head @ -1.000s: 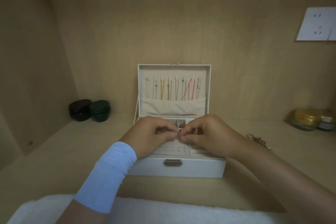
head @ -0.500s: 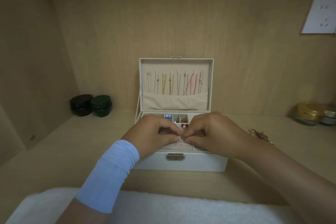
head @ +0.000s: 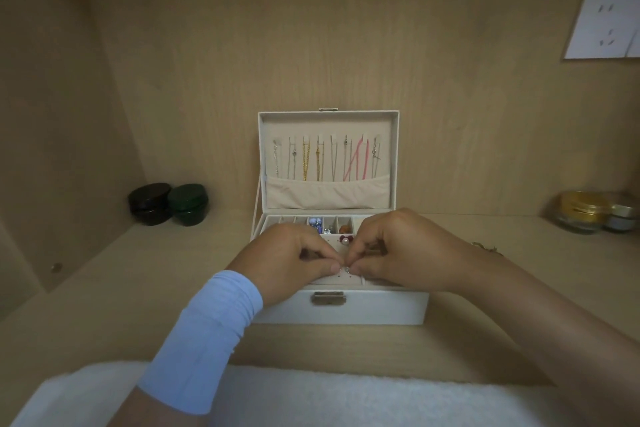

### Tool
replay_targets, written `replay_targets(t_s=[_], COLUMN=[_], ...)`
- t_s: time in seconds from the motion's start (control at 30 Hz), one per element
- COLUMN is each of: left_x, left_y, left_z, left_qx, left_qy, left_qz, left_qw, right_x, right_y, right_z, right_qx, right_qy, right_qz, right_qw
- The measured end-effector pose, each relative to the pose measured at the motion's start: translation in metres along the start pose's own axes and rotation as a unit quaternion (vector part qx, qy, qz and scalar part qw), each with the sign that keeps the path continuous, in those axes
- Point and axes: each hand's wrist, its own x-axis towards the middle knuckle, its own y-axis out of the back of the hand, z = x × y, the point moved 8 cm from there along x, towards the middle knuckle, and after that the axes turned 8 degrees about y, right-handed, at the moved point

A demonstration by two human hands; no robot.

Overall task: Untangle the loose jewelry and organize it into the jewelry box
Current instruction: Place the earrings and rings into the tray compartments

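Observation:
A white jewelry box (head: 381, 308) stands open on the wooden shelf. Several chains and a pink cord hang inside its raised lid (head: 329, 156). My left hand (head: 291, 260) and my right hand (head: 398, 250) meet over the box's front tray, fingertips together, both pinching a tiny silvery earring (head: 345, 268) just above the perforated earring panel (head: 341, 277). Small compartments at the back hold blue beads (head: 315, 222), an orange piece (head: 344, 228) and a pearl with red beads (head: 346, 239). My hands hide most of the tray.
Two dark jars (head: 169, 204) sit at the back left. Glass jars with gold lids (head: 585, 213) stand at the back right. A gold piece of jewelry (head: 485, 247) lies on the shelf behind my right wrist. A white towel (head: 346, 399) covers the front edge.
Both hands have drawn slightly toward the box's front, uncovering the back compartments. The pinch between the fingertips stays the same.

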Motion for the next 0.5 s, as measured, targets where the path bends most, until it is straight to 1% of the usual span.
replay_targets(t_s=[0.2, 0.27, 0.37, 0.5], left_x=[-0.002, -0.003, -0.006, -0.005], left_y=[0.003, 0.004, 0.003, 0.006], left_z=[0.002, 0.003, 0.007, 0.016], left_qx=[0.031, 0.048, 0.065, 0.075], left_qy=[0.021, 0.02, 0.023, 0.034], left_qz=[0.036, 0.038, 0.028, 0.049], left_qw=[0.999, 0.998, 0.997, 0.995], right_x=[0.001, 0.001, -0.001, -0.012], right_y=[-0.002, -0.003, 0.001, 0.022], right_z=[0.0, 0.001, 0.001, 0.004], right_qx=[-0.003, 0.004, 0.035, 0.068], right_qy=[0.0, -0.007, -0.021, -0.043], right_qz=[-0.005, -0.011, 0.002, 0.027], right_qw=[1.0, 1.0, 0.999, 0.996])
